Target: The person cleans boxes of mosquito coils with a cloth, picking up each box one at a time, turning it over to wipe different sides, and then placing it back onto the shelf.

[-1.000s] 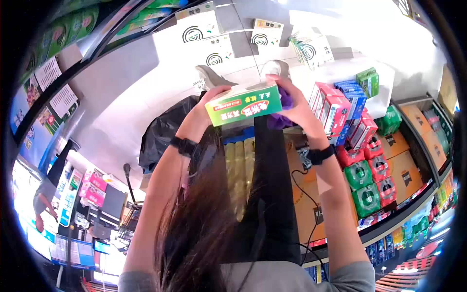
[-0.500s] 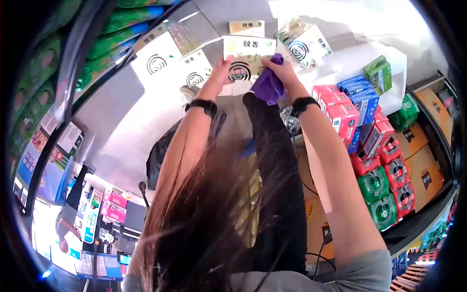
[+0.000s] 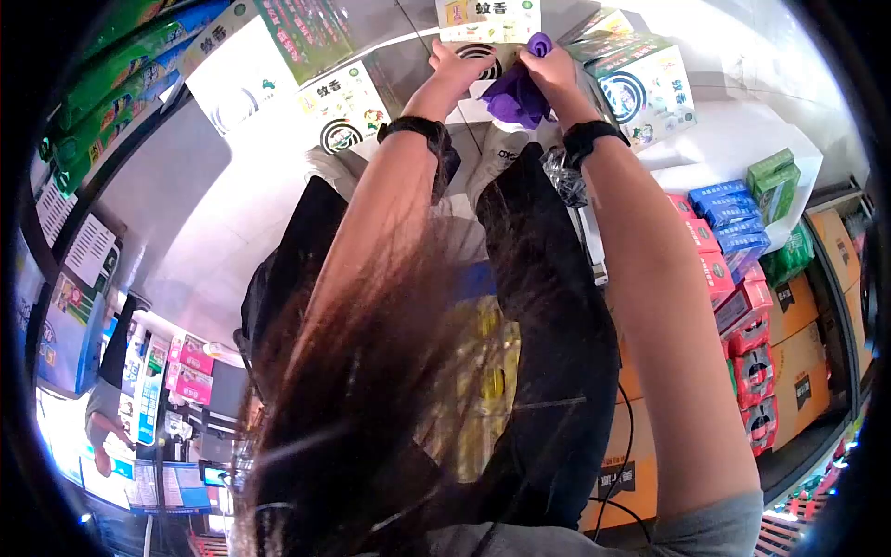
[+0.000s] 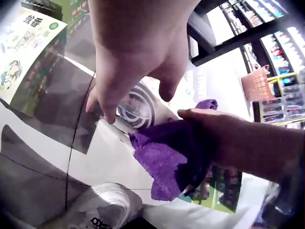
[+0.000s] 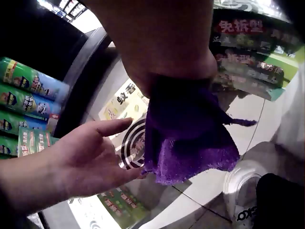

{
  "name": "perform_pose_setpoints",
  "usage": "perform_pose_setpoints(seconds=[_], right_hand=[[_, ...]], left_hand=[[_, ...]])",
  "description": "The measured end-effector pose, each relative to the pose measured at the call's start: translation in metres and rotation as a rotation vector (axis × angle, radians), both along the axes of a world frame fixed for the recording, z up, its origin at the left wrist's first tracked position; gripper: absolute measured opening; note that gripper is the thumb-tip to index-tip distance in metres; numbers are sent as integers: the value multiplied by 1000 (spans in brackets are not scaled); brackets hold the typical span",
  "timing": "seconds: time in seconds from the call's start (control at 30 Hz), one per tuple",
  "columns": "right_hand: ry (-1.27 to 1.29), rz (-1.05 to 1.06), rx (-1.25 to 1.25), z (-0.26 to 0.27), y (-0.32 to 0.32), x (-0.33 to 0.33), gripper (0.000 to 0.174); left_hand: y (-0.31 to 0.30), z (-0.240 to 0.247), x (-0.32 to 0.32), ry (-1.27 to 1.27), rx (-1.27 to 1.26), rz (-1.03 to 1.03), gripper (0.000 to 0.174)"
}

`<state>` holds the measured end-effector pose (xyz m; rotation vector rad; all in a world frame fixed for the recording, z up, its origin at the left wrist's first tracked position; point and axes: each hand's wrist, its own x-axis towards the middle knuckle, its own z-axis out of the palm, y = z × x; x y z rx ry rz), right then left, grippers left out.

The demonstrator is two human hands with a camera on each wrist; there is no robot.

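Note:
A white mosquito coil box (image 3: 489, 20) with a black spiral print stands on the floor in front of the person. My left hand (image 3: 461, 70) is at its near face with fingers spread, holding nothing. In the right wrist view, the left hand (image 5: 90, 160) has its thumb and fingers apart beside the box's spiral print (image 5: 136, 140). My right hand (image 3: 552, 74) holds a crumpled purple cloth (image 3: 515, 100) at the box's right side. The cloth (image 4: 167, 152) hangs below the right hand in the left wrist view and covers part of the box.
More coil boxes stand at the left (image 3: 339, 107) and right (image 3: 645, 88). Pink packs (image 3: 710, 265) and blue packs (image 3: 729, 218) are stacked at the right, by orange cartons (image 3: 798, 367). Green bags (image 3: 111, 102) fill a shelf at the left. A shoe (image 3: 501, 158) is close below the hands.
Both hands carried the box forward from above the lap, turning its spiral face toward the person, and set it down among the others. The left hand has let go; the cloth stays in the right.

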<state>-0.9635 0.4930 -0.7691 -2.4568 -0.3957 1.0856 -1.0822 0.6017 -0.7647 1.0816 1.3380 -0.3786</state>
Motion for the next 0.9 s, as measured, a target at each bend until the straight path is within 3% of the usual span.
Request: perform_pose_setpoints(seconds=[0.1, 0.13, 0.17, 0.23, 0.27, 0.3, 0.33, 0.4, 0.47, 0.5, 0.57, 0.63, 0.67, 0.73, 0.77, 0.83, 0.9], right_hand=[[-3, 96, 62, 14, 4, -4, 45], [-126, 151, -41, 24, 7, -11, 47], [-250, 204, -139, 37, 11, -19, 50], [-408, 239, 29, 58, 9, -42, 44], [-354, 327, 65, 70, 10, -52, 41], [-298, 415, 97, 76, 9, -60, 38], [-273, 479, 244, 73, 7, -71, 36], [-6, 521, 76, 83, 17, -95, 45], [180, 605, -30, 51, 22, -114, 61], [184, 613, -32, 43, 30, -121, 61], [339, 502, -72, 26, 49, -139, 67], [429, 307, -4, 10, 64, -158, 75], [446, 285, -11, 5, 75, -165, 60], [544, 168, -20, 19, 95, -173, 31], [603, 36, 1, 2, 90, -180, 26], [575, -27, 5, 19, 87, -178, 25], [475, 58, -36, 32, 79, -169, 27]], left_hand=[[0, 7, -1, 25, 122, -27, 113], [1, 12, -9, 20, 212, -53, 111], [2, 29, -13, 46, 309, -36, 91], [-3, 21, -49, 62, 665, -169, 66], [-3, 30, -66, 80, 678, -118, 50], [3, 59, -76, 152, 550, -41, 50], [7, 71, -90, 221, 598, -26, 52], [17, 70, -127, 329, 700, -11, 56], [34, 53, -168, 348, 766, 35, 68], [46, 44, -184, 383, 681, 33, 82], [66, 22, -213, 416, 515, 34, 93], [80, -2, -235, 151, 88, 254, 97], [83, 26, -216, 128, -105, 281, 92], [74, 28, -211, 149, -91, 277, 90], [70, 32, -210, 165, -77, 275, 88], [60, 54, -209, 161, -96, 312, 80], [44, 55, -224, -21, -4, 299, 76]])
